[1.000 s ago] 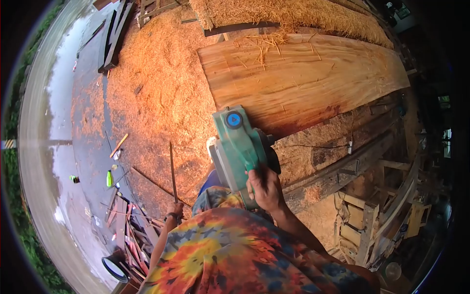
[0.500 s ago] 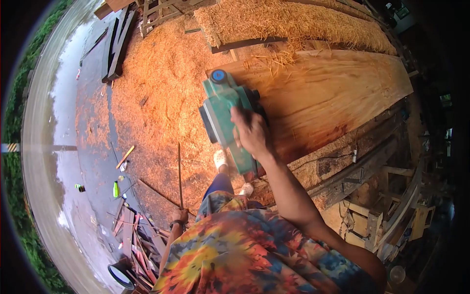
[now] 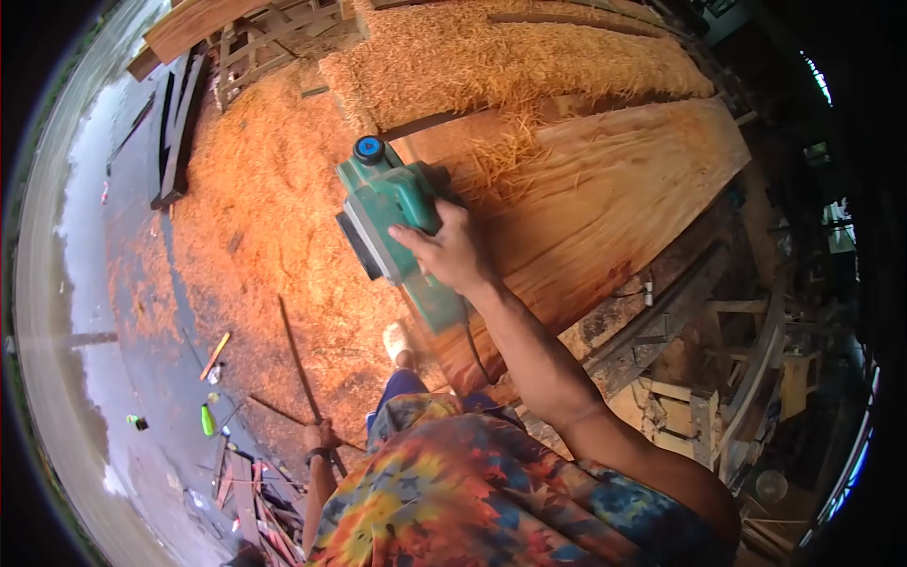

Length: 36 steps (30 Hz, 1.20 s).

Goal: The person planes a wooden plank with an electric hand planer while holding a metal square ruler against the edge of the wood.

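Note:
My right hand (image 3: 452, 248) is closed on the rear handle of a green electric planer (image 3: 392, 213) with a blue-topped knob. The planer rests on a wide wooden slab (image 3: 605, 180), over its left edge. A dark power cord (image 3: 475, 352) hangs from its back end. Low on the left, my left hand (image 3: 321, 437), with a dark band at the wrist, is closed round a long thin dark stick (image 3: 300, 364). The stick points up and away from me over the shavings. Loose shavings (image 3: 505, 156) lie on the slab ahead of the planer.
Deep wood shavings (image 3: 255, 227) cover the ground on the left. Behind the slab stands a shaving-covered board (image 3: 529, 61). Dark beams (image 3: 179, 137) lie far left, with a green bottle (image 3: 208, 419) and scrap wood (image 3: 248, 491) nearer. Timber framing (image 3: 675, 406) stands at right.
The planer and my right hand have moved back along the slab, towards me. The whole view has shifted, and my left hand still holds the stick.

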Available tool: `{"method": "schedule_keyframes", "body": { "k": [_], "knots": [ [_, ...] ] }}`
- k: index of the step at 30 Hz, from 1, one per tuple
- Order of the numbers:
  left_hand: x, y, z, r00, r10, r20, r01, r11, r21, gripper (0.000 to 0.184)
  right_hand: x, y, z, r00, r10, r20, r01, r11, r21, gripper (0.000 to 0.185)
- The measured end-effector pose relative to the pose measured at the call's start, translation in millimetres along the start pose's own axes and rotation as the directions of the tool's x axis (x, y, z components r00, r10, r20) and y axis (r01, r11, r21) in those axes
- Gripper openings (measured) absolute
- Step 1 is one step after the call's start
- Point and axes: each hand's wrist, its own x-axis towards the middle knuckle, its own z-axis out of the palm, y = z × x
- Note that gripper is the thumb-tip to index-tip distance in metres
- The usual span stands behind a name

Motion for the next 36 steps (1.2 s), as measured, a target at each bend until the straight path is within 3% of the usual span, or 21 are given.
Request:
{"method": "schedule_keyframes", "body": {
  "k": [1, 3, 4, 6, 10, 12, 14, 18, 20, 22, 24, 26, 30, 32, 36],
  "knots": [
    [5.8, 1.2, -0.2, 1.000, -0.015, 0.022, 0.017, 0.994, -0.104, 0.018, -7.3, -2.4, -12.6, 0.991, 0.127, 0.047, -0.132, 0.983, 0.126, 0.029],
    [21.8, 3.4, -3.4, 0.993, -0.063, 0.098, 0.091, 0.944, -0.316, 0.016, -16.8, -1.1, -39.6, 0.996, 0.084, 0.014, -0.085, 0.978, 0.190, 0.027],
    [-0.5, 27.8, 8.1, 0.999, 0.006, -0.050, -0.012, 0.994, -0.111, 0.018, -21.2, -0.2, -54.0, 0.998, 0.063, 0.004, -0.063, 0.972, 0.225, 0.026],
    [-21.5, 50.2, 17.6, 0.981, 0.122, -0.148, -0.127, 0.991, -0.031, 0.021, -28.7, -0.7, -87.2, 0.997, 0.082, -0.008, -0.078, 0.972, 0.221, 0.026],
    [-61.5, 81.4, 36.0, 0.936, 0.202, -0.286, -0.203, 0.979, 0.027, 0.024, -33.9, 13.7, -160.9, 0.990, 0.141, 0.025, -0.143, 0.966, 0.214, 0.026],
    [-84.3, 98.3, 47.2, 0.926, 0.144, -0.349, -0.177, 0.982, -0.065, 0.024, -31.9, 31.5, -199.4, 0.979, 0.194, 0.066, -0.204, 0.956, 0.211, 0.027],
    [-119.7, 108.6, 59.5, 0.890, 0.237, -0.389, -0.307, 0.943, -0.127, 0.025, -27.9, 51.2, -234.6, 0.970, 0.219, 0.105, -0.237, 0.948, 0.210, 0.027],
    [-200.8, 145.8, 85.3, 0.772, 0.423, -0.475, -0.428, 0.898, 0.104, 0.028, -7.6, 77.2, -275.5, 0.965, 0.163, 0.204, -0.181, 0.981, 0.070, 0.034],
    [-251.4, 179.6, 105.9, 0.747, 0.452, -0.487, -0.384, 0.892, 0.239, 0.030, -3.8, 76.6, -284.5, 0.946, 0.163, 0.281, -0.197, 0.975, 0.100, 0.034],
    [-255.1, 180.1, 115.4, 0.613, 0.641, -0.463, -0.344, 0.743, 0.574, 0.034, -2.1, 81.3, -283.0, 0.946, 0.131, 0.296, -0.168, 0.980, 0.104, 0.036],
    [-256.3, 188.7, 131.4, 0.625, 0.657, -0.421, -0.302, 0.702, 0.645, 0.037, -2.0, 88.6, -284.0, 0.946, 0.106, 0.305, -0.142, 0.985, 0.099, 0.041],
    [-274.9, 209.5, 161.8, 0.517, 0.764, -0.386, -0.291, 0.580, 0.761, 0.038, 0.0, 95.4, -284.1, 0.952, 0.043, 0.303, -0.084, 0.989, 0.124, 0.038],
    [-268.6, 236.6, 202.2, 0.505, 0.805, -0.310, -0.326, 0.511, 0.795, 0.035, 4.0, 105.8, -280.8, 0.963, -0.015, 0.270, -0.036, 0.983, 0.182, 0.030],
    [-262.8, 255.2, 218.0, 0.592, 0.735, -0.330, -0.256, 0.559, 0.788, 0.034, 2.5, 102.2, -281.0, 0.963, -0.036, 0.269, -0.009, 0.986, 0.164, 0.030],
    [-247.3, 275.6, 240.7, 0.592, 0.766, -0.250, -0.341, 0.519, 0.783, 0.037, -1.0, 98.1, -279.3, 0.963, -0.060, 0.261, 0.019, 0.987, 0.159, 0.030]
  ]
}}
